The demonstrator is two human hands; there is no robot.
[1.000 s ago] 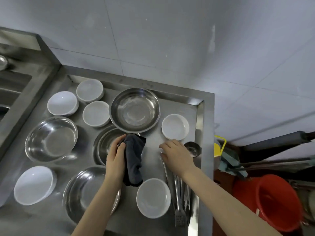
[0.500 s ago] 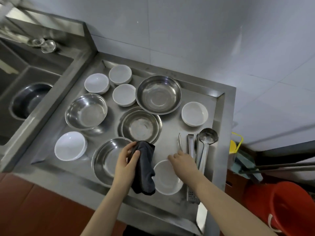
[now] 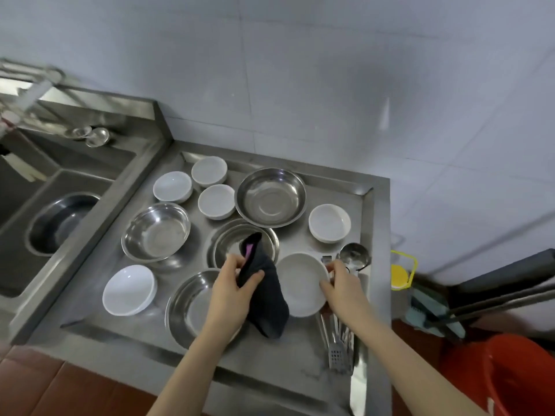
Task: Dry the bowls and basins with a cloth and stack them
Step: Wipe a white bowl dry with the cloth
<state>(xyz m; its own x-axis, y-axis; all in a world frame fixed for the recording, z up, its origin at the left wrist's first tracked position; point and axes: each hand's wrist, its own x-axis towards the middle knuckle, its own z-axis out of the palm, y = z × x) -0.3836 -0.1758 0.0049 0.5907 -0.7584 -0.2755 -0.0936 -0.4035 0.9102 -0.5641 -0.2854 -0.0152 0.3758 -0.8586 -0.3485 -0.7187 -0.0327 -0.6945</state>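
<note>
Head view: six white bowls, four steel basins; left grip clamped on cloth, right grip on one bowl.

- Counter: bare steel along the near edge, passable in front of the dishes.
- Left side: steel basin and white bowl stand close together; only narrow gaps between them.
- Right side: ladle and slotted spatula lie along the raised rim.
- Rear: large basin and three white bowls crowd the wall.
</note>
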